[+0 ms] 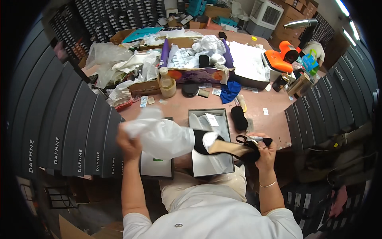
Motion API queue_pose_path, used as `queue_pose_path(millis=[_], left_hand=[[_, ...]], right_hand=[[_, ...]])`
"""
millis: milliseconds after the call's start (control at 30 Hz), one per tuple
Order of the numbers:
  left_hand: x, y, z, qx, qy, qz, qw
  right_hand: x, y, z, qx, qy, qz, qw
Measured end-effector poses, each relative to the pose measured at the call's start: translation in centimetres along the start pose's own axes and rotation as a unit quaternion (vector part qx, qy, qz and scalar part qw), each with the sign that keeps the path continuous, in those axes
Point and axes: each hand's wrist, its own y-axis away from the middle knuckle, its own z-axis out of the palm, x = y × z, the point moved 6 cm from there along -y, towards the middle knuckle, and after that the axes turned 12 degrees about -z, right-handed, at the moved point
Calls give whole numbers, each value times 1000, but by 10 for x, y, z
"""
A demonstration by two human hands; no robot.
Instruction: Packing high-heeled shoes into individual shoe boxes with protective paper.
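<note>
My left hand (pixel 129 144) is closed on a white translucent bag (pixel 167 139) that spreads to the right. The bag's edge meets the toe end of a black shoe (pixel 201 141) with a tan insole and a strap; white stuffing shows in the toe. At the heel end, my right hand (pixel 265 153) grips the shoe. Below it sits an open shoebox (pixel 227 119) lined with white paper, with a small white card on top. Partly behind the bag and my left forearm lies a second grey box piece (pixel 157 169) with a pale inside.
Tall stacks of dark shoeboxes (pixel 63 123) (pixel 330 95) wall in both sides. Across the table stand a purple box (pixel 191 75) of crumpled paper, a bottle (pixel 167 84), a blue cloth (pixel 230 92), an orange device (pixel 278 61) and a black sponge-like pad (pixel 238 118).
</note>
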Motion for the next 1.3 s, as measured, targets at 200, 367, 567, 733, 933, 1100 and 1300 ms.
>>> queue_pose_path(millis=[200, 367, 567, 733, 933, 1100, 1300], left_hand=[[-56, 101, 84, -393, -317, -118, 855], [-4, 92, 52, -114, -256, -143, 949], [-136, 122, 58, -319, -471, -226, 790], [-43, 98, 32, -151, 15, -324, 934], [12, 150, 134, -198, 768, -561, 235], [30, 160, 119, -155, 534, -655, 511], [29, 175, 115, -53, 471, -656, 587]], right_hand=[[11, 11, 57, -45, 191, -119, 973], [21, 23, 90, -66, 137, -95, 984], [14, 13, 103, -85, 115, -103, 984], [8, 18, 104, -104, 134, -130, 977], [3, 55, 168, -497, 114, -195, 838], [42, 4, 144, -324, 319, -156, 877], [84, 34, 132, -344, 269, -189, 879]])
